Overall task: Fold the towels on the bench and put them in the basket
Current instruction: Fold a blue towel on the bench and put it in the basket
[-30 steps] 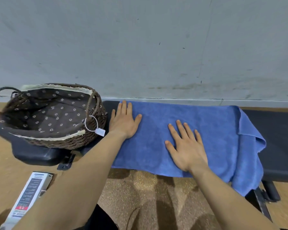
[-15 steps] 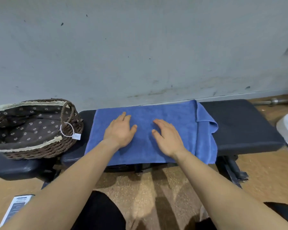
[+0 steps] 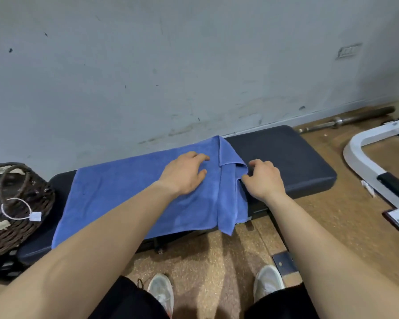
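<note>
Across the middle of the frame, the blue towel [image 3: 134, 194] lies spread on the dark bench [image 3: 286, 162]. The left hand [image 3: 184, 173] rests on it, fingers loose. The right hand [image 3: 263, 178] pinches its folded right edge. At the far left edge sits the brown woven basket [image 3: 21, 226].

We face a scuffed grey wall [image 3: 194, 65] with a plate [image 3: 349, 51] at upper right; on the speckled brown floor [image 3: 332, 215] we see a steel bar [image 3: 355, 117] and a white metal frame [image 3: 351, 151].
</note>
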A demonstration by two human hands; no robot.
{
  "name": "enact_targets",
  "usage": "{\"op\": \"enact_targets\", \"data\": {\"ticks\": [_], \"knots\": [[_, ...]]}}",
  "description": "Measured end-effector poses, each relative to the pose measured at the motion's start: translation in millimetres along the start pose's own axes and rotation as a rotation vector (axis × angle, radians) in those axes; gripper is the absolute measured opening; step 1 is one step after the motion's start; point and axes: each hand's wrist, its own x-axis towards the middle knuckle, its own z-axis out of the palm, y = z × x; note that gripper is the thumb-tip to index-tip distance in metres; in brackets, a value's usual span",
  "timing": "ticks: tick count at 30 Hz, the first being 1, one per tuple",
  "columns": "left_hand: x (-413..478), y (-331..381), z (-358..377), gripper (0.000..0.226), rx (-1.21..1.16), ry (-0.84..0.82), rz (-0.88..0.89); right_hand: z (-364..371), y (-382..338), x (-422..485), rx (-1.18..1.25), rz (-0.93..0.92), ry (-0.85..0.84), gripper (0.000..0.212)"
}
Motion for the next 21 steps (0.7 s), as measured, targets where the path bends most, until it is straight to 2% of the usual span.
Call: {"op": "enact_targets", "data": {"ticks": [3,5,6,8,11,14,19,21], "knots": [[36,19,13,0.041,-0.033,0.024,0.084,5,3,16,0.008,0.016,0.073,0.034],[58,28,20,0.050,-0.064,0.024,0.120,9,3,28,0.080,0.020,0.116,0.012],[66,30,22,0.054,-0.079,0.004,0.137,10,1,34,0.126,0.009,0.121,0.009],[81,28,27,0.047,-0.076,-0.013,0.167,11,-5,45,0.255,-0.001,0.106,0.012],[101,23,27,0.021,-0.145,0.113,0.179,7,-12,52,0.350,-0.039,0.120,0.011],[118,24,18,0.021,-0.273,0.197,0.150,3,-14,51,0.410,-0.059,0.141,0.012],[142,31,-1,0.024,-0.359,0.219,0.042,2,-13,44,0.401,-0.071,-0.104,0.023],[151,36,-6,0.023,-0.330,0.226,-0.003,-1,-9,43,0.431,-0.073,-0.203,0.038]]}}
